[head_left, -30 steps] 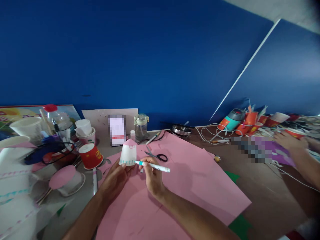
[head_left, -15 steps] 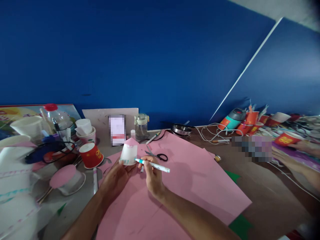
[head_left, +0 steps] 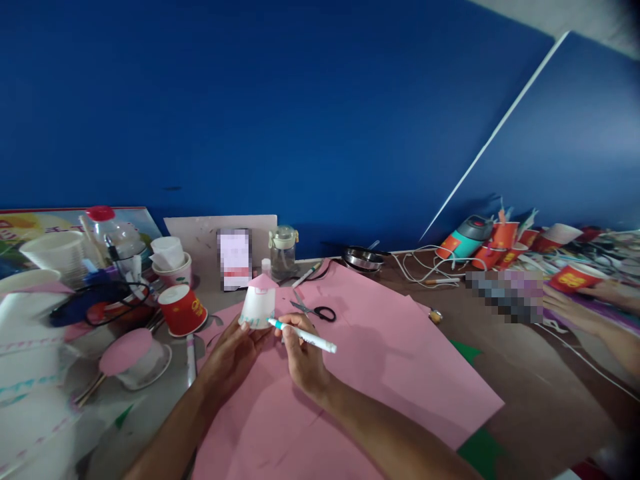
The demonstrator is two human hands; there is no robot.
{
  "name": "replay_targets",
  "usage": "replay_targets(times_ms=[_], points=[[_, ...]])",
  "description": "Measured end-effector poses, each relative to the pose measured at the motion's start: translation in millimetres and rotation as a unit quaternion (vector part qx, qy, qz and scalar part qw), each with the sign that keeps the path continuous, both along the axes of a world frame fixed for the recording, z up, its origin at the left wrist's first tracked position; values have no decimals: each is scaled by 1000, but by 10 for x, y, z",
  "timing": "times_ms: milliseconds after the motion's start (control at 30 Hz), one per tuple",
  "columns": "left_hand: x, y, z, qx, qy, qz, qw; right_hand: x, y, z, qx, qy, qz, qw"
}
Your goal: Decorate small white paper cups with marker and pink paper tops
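Note:
An upside-down white paper cup [head_left: 259, 307] with a pink paper piece on top carries teal marks near its rim. My left hand [head_left: 235, 350] holds it from below and the left side, with the thumb against the rim. In my right hand [head_left: 304, 353] is a white marker [head_left: 315, 341] with a teal tip end, gripped between thumb and fingers. The marker's tip is at the cup's lower right side; whether it touches cannot be made out. Beneath both hands lies pink paper [head_left: 370, 373], with black-handled scissors [head_left: 320, 311] on it.
A red paper cup [head_left: 183, 310], a pink-topped white cup [head_left: 135, 360] and taller white cups [head_left: 30, 373] stand at left. Behind are a propped phone [head_left: 235, 260] and a clear bottle [head_left: 283, 250]. Another person's hand [head_left: 565, 307] rests at the far right.
The marker's tip has shifted slightly left on the cup, and more teal marks show near the rim. My left hand keeps its hold on the cup.

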State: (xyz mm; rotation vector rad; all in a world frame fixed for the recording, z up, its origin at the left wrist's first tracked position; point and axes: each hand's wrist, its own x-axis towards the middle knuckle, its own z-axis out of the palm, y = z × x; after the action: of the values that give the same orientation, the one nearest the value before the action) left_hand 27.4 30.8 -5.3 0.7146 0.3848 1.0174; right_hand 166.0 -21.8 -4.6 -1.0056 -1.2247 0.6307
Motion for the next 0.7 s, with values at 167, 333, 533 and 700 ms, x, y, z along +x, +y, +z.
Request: replay_targets(times_ms=[167,333,533,700], points=[[1,-7,11,6,12,3,1000,7,-2,23,-9,-29,-10,999],[6,-22,31,6,12,-4,1000,13,-19,64,0,-46,2,999],[17,-31,63,5,19,4,1000,16,-3,15,-15,-41,-21,999],[16,-32,73,1,17,6,1000,14,7,-3,-13,-31,-19,999]])
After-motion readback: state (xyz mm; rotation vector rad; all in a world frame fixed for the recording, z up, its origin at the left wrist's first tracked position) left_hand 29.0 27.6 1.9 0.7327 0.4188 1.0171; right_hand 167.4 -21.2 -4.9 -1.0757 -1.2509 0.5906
